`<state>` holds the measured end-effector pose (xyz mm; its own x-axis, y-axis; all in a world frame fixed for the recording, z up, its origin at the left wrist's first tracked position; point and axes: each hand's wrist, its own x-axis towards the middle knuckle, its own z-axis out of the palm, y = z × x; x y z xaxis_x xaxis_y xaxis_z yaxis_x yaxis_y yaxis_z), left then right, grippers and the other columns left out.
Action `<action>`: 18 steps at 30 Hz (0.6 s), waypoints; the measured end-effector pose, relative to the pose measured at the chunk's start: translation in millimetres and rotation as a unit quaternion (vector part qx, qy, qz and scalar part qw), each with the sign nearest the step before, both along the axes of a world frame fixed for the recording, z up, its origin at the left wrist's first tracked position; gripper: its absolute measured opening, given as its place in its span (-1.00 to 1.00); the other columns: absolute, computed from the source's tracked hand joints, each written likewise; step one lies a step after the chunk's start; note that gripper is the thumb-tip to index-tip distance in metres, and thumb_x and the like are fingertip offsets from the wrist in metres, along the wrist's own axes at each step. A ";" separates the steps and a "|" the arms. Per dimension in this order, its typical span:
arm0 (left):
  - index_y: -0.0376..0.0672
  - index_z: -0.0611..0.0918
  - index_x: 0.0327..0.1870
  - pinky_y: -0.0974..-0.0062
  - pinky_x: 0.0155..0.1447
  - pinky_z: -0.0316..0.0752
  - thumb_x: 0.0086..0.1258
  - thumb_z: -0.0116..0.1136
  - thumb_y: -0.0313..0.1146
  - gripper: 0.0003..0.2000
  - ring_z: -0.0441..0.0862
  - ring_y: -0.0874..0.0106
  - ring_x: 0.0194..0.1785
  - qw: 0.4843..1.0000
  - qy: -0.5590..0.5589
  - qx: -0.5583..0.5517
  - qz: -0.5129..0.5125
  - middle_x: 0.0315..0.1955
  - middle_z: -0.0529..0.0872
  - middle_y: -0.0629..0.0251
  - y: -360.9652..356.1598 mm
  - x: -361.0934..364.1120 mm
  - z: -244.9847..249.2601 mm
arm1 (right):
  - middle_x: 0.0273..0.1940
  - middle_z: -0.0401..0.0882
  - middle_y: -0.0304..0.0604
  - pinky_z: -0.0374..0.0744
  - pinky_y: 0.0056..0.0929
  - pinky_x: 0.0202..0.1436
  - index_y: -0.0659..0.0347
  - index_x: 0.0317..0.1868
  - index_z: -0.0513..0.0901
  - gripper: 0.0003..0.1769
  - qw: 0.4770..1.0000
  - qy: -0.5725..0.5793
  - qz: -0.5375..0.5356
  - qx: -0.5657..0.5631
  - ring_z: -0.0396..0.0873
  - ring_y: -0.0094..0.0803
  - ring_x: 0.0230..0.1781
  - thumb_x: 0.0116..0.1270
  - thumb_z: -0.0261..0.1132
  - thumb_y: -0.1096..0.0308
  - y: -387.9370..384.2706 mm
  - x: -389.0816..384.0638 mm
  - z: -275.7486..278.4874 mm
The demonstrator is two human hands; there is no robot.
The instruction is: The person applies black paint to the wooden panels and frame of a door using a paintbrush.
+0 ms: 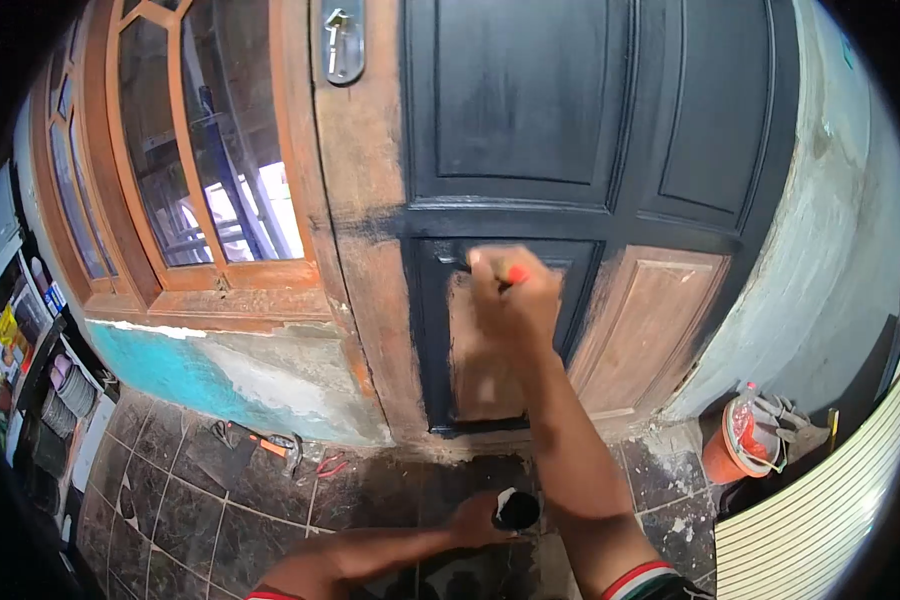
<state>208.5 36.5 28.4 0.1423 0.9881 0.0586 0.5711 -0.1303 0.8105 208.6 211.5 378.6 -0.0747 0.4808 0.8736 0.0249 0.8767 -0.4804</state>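
My right hand (528, 305) is closed around a paintbrush (516, 274) with a red tip on its handle. The bristles are mostly hidden by my fingers, near the top left of the door's lower panel. Black paint covers the upper panels of the wooden door (520, 100) and the frame of this lower panel, while its middle (487, 375) shows bare brown wood. Below, my left hand (473, 520) grips a small cup (517, 512) with a dark inside and a whitish patch on its rim.
At right, a bare wood panel (665, 315) borders the black paint. An orange bucket (740, 455) with tools stands by the wall, beside a ribbed cream sheet (840, 510). Pliers (332, 464) and an orange-handled tool (268, 443) lie on the tiles; a shelf (45, 400) stands left.
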 end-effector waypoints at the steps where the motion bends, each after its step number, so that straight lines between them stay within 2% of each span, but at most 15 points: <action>1: -0.29 0.53 0.48 -0.04 0.47 0.54 0.29 0.64 0.17 -0.10 0.68 -0.16 0.33 1.000 0.009 -0.006 0.005 0.21 0.72 -0.17 4.0 2.6 3.7 | -0.27 0.79 0.05 0.65 -0.25 -0.19 0.32 -0.18 0.83 -0.81 0.988 0.060 0.103 -0.096 0.75 -0.34 -0.28 0.54 0.46 0.34 -14.2 -5.7 23.3; 2: -0.27 0.52 0.50 -0.05 0.51 0.51 0.29 0.64 0.16 -0.10 0.65 -0.15 0.38 1.000 0.016 -0.012 0.011 0.26 0.70 -0.17 6.8 7.3 9.6 | -0.35 0.80 0.05 0.65 -0.33 -0.19 0.37 -0.23 0.82 -0.76 0.987 0.078 0.131 -0.045 0.73 -0.52 -0.31 0.56 0.46 0.34 -10.5 -10.3 42.9; 4: -0.24 0.49 0.54 -0.05 0.58 0.44 0.29 0.64 0.16 -0.08 0.58 -0.13 0.45 0.999 0.011 -0.044 0.012 0.34 0.64 -0.17 15.2 14.5 21.8 | -0.37 0.79 0.14 0.69 -0.22 -0.17 0.38 -0.25 0.81 -0.74 0.994 -0.011 0.106 -0.030 0.81 -0.25 -0.35 0.55 0.46 0.33 -13.7 -13.1 84.6; 6: -0.21 0.45 0.59 -0.06 0.62 0.39 0.28 0.64 0.17 -0.04 0.52 -0.11 0.51 0.995 -0.007 -0.099 0.001 0.41 0.59 -0.16 22.7 16.7 32.8 | -0.35 0.78 0.22 0.70 -0.09 -0.15 0.37 -0.27 0.80 -0.73 0.993 -0.078 0.020 0.086 0.82 0.00 -0.33 0.54 0.45 0.31 12.3 -25.0 94.1; 7: -0.22 0.42 0.61 -0.06 0.61 0.41 0.29 0.63 0.18 -0.01 0.52 -0.11 0.51 0.997 -0.009 -0.074 -0.004 0.41 0.58 -0.16 23.6 18.9 26.0 | -0.34 0.78 0.25 0.71 -0.03 -0.14 0.37 -0.27 0.79 -0.73 0.983 -0.109 -0.024 0.143 0.82 0.13 -0.31 0.53 0.45 0.30 21.4 -23.9 96.0; 8: -0.22 0.39 0.64 -0.06 0.60 0.42 0.29 0.63 0.19 0.02 0.52 -0.11 0.50 0.999 -0.011 -0.048 -0.010 0.41 0.58 -0.16 28.1 20.3 12.7 | -0.31 0.77 0.31 0.70 0.11 -0.09 0.35 -0.31 0.78 -0.71 0.976 -0.142 -0.061 0.155 0.75 0.35 -0.23 0.50 0.45 0.27 29.7 -14.1 98.8; 9: -0.23 0.36 0.66 -0.06 0.59 0.44 0.30 0.62 0.20 0.04 0.52 -0.11 0.50 1.000 -0.012 -0.020 -0.015 0.42 0.57 -0.16 35.6 21.0 5.9 | -0.36 0.75 0.30 0.71 0.10 -0.10 0.36 -0.32 0.77 -0.72 0.970 -0.164 -0.090 0.157 0.78 0.30 -0.27 0.48 0.46 0.29 34.0 0.7 103.9; 12: -0.23 0.42 0.63 0.00 0.55 0.48 0.28 0.63 0.05 -0.04 0.55 -0.09 0.46 0.998 0.014 -0.064 -0.017 0.38 0.59 -0.15 48.9 25.5 0.1 | -0.34 0.76 0.32 0.75 0.11 -0.10 0.43 -0.32 0.76 -0.76 0.920 -0.232 -0.248 0.194 0.79 0.28 -0.28 0.41 0.46 0.36 54.6 48.1 120.3; 14: -0.25 0.47 0.56 0.01 0.49 0.51 0.27 0.63 0.06 -0.08 0.58 -0.09 0.41 1.000 0.005 -0.014 -0.001 0.32 0.62 -0.15 46.0 27.1 -0.3 | -0.30 0.78 0.33 0.75 0.12 -0.02 0.42 -0.27 0.78 -0.81 0.900 -0.256 -0.320 0.150 0.80 0.26 -0.21 0.37 0.41 0.41 55.7 61.0 126.7; 16: -0.27 0.51 0.50 0.02 0.44 0.54 0.26 0.64 0.07 -0.11 0.61 -0.09 0.37 1.000 0.002 0.004 0.007 0.27 0.64 -0.15 43.2 26.4 3.1 | -0.25 0.79 0.33 0.74 0.15 0.05 0.43 -0.22 0.79 -0.80 0.911 -0.239 -0.281 0.185 0.80 0.26 -0.13 0.33 0.36 0.42 44.3 41.0 121.8; 17: -0.27 0.53 0.48 0.02 0.42 0.55 0.25 0.64 0.08 -0.12 0.62 -0.09 0.35 1.000 0.002 -0.003 0.006 0.25 0.65 -0.16 44.2 24.5 8.1 | -0.23 0.79 0.33 0.72 0.19 0.09 0.44 -0.21 0.79 -0.77 0.945 -0.212 -0.206 0.139 0.79 0.29 -0.11 0.28 0.34 0.40 30.0 18.8 118.5; 18: -0.28 0.54 0.46 0.02 0.40 0.56 0.24 0.65 0.09 -0.13 0.64 -0.09 0.33 1.000 0.002 -0.009 0.003 0.23 0.67 -0.16 44.1 23.7 11.3 | -0.22 0.79 0.33 0.72 0.19 0.08 0.43 -0.22 0.78 -0.76 0.949 -0.231 -0.150 0.153 0.78 0.32 -0.11 0.29 0.34 0.38 19.6 -2.4 113.0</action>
